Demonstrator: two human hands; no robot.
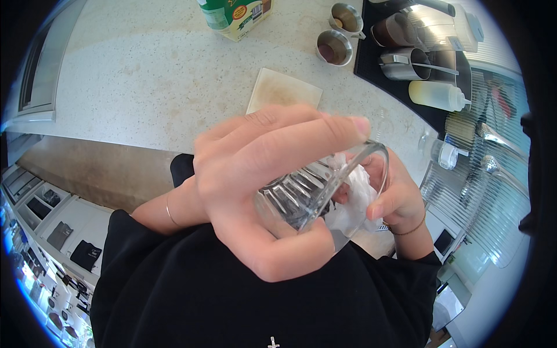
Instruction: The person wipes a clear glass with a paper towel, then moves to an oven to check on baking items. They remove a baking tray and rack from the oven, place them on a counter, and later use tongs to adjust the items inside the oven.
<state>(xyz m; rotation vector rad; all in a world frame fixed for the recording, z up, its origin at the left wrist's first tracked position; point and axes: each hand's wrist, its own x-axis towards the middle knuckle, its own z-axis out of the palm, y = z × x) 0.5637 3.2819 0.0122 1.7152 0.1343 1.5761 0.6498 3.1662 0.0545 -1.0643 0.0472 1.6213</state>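
My left hand (248, 178) is wrapped around a clear ribbed drinking glass (296, 191), tilted with its mouth toward the right. Fingers go over its upper side and the thumb lies along its lower side. In my right hand (398, 187) is a crumpled white paper or cloth wipe (354, 200), pressed at the mouth of the glass and partly seen through it. Whether the wipe reaches inside cannot be made out. Both hands are held before my chest, above the counter's near edge.
Beyond the hands, a square pale board (283, 91) lies on the speckled counter (152, 74). Farther off are a green-and-cream package (235, 17) and two small metal cups (334, 48). A black mat (370, 65) at right holds a steel pitcher (402, 63) and a squeeze bottle (437, 95).
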